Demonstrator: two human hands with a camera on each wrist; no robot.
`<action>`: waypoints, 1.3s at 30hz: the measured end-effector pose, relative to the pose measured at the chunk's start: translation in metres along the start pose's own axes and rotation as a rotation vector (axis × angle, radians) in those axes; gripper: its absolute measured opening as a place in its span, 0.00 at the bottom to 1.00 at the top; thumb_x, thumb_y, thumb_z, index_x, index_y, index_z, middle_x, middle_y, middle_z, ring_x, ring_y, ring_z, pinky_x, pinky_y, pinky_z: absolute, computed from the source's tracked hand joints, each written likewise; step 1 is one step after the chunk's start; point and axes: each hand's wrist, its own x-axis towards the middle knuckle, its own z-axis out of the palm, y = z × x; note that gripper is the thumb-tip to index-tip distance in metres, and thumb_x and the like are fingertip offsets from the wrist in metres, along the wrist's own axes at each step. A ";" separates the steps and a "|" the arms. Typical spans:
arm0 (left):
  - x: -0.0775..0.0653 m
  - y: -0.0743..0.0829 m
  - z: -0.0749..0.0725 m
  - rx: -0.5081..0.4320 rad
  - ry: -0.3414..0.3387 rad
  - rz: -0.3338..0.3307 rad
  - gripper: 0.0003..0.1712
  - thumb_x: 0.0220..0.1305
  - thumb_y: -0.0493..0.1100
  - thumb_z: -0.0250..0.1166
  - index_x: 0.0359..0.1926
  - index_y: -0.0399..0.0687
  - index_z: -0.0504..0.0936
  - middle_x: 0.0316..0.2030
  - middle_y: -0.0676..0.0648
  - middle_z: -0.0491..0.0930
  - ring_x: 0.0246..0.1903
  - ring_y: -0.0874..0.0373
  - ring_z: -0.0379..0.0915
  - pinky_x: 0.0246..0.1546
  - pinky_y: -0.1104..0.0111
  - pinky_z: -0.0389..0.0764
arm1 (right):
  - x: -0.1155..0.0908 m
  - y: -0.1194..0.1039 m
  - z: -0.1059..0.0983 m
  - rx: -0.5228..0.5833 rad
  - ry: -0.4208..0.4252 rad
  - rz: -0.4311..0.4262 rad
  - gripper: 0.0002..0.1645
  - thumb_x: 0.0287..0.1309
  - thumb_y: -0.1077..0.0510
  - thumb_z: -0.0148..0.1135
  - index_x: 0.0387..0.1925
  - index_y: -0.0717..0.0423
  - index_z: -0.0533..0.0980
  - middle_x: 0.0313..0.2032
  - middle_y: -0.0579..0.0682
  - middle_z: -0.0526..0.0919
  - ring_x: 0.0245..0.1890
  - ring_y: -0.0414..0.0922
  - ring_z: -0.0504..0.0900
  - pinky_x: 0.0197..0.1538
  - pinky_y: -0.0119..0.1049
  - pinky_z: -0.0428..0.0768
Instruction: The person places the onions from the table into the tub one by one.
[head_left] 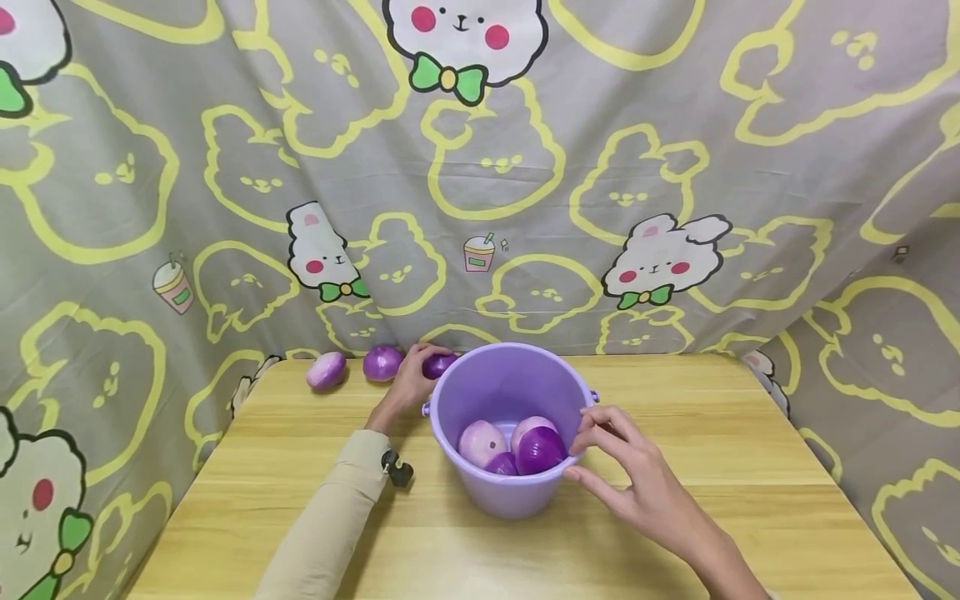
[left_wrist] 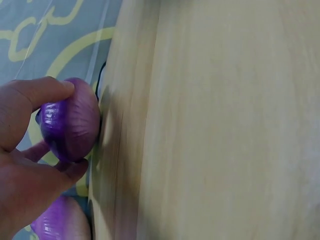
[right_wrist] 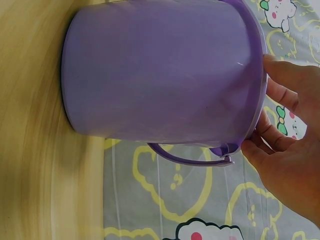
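A lilac bucket (head_left: pixel 510 500) stands upright on the table, with several onions inside, among them a dark purple onion (head_left: pixel 542 451) and a paler onion (head_left: pixel 482 442). My right hand (head_left: pixel 637 467) pinches the bucket's rim on the right side; in the right wrist view the thumb and fingers lie along that rim. At the table's back edge, left of the bucket, my left hand (head_left: pixel 411 382) grips a purple onion (left_wrist: pixel 75 120) between thumb and fingers. The bucket partly hides this onion in the head view. Farther left lie another purple onion (head_left: pixel 382 363) and a pale purple onion (head_left: pixel 327 371).
The wooden table (head_left: pixel 750 450) ends at the back against a grey curtain (head_left: pixel 510 283) with yellow bear outlines and white rabbits. The bucket's handle (right_wrist: pixel 190 161) hangs down on its far side. A small black clip (head_left: pixel 397 469) sits at my left sleeve's cuff.
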 end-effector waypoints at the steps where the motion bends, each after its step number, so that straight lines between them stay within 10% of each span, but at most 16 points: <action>1: -0.001 0.000 0.000 0.000 -0.001 0.006 0.30 0.53 0.33 0.77 0.59 0.45 0.82 0.62 0.35 0.71 0.63 0.37 0.68 0.66 0.45 0.69 | 0.000 0.000 0.000 -0.002 0.001 0.001 0.22 0.49 0.64 0.80 0.42 0.40 0.80 0.52 0.43 0.76 0.59 0.45 0.75 0.68 0.30 0.68; 39: -0.044 0.018 -0.025 -0.137 0.171 0.045 0.29 0.53 0.31 0.75 0.59 0.45 0.83 0.62 0.33 0.69 0.61 0.35 0.69 0.63 0.41 0.73 | -0.001 0.000 0.000 -0.001 0.007 -0.001 0.25 0.46 0.65 0.81 0.43 0.40 0.80 0.52 0.43 0.76 0.55 0.44 0.76 0.65 0.27 0.69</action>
